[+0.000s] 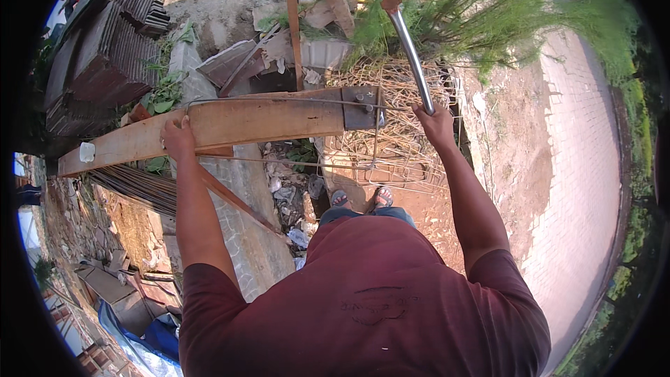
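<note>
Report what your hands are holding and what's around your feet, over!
Left hand on wooden plank; right hand gripping metal bar. Thin rod bent near plank's end. Bent-rod heap near feet.

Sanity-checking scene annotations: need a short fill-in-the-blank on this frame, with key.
1. The silver bar is gripped by the hand on the person's ____ side.
2. The left hand is on a long ____ beam.
3. The stacked slabs sit on the picture's ____ side.

Missing words: right; wooden; left.
</note>
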The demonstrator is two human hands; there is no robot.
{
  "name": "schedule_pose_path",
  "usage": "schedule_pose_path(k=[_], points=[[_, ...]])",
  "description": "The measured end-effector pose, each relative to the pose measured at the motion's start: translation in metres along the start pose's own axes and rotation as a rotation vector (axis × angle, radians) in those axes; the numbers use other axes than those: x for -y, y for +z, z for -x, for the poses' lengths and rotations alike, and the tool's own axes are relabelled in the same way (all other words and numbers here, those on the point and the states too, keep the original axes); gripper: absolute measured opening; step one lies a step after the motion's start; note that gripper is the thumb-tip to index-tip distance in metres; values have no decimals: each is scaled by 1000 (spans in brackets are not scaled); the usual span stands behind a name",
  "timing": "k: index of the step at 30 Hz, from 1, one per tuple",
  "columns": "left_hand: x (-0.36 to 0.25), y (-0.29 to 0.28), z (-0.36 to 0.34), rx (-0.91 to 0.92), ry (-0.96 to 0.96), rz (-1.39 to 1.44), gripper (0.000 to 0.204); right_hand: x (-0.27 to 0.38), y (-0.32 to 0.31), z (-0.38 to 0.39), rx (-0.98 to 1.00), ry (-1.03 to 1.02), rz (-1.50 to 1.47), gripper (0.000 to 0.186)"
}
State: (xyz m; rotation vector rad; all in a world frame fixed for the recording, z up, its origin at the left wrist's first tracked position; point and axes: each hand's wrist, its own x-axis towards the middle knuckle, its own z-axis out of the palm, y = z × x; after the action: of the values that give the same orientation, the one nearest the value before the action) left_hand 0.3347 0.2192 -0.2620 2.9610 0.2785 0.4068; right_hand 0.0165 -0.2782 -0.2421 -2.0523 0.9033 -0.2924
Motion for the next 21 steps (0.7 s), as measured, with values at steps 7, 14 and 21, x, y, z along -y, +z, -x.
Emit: schedule_pose_path(k=[7,14,21], points=[[27,32,-11,-15,31,46,47,-84,-130,-63,40,-386,768,28],[49,41,-17,-17,126,8,44,-36,-141,-185,259,-878,1003,34],[41,31,-15,-13,132,44,51,38,-77,-273,450,-1148,1135,6]])
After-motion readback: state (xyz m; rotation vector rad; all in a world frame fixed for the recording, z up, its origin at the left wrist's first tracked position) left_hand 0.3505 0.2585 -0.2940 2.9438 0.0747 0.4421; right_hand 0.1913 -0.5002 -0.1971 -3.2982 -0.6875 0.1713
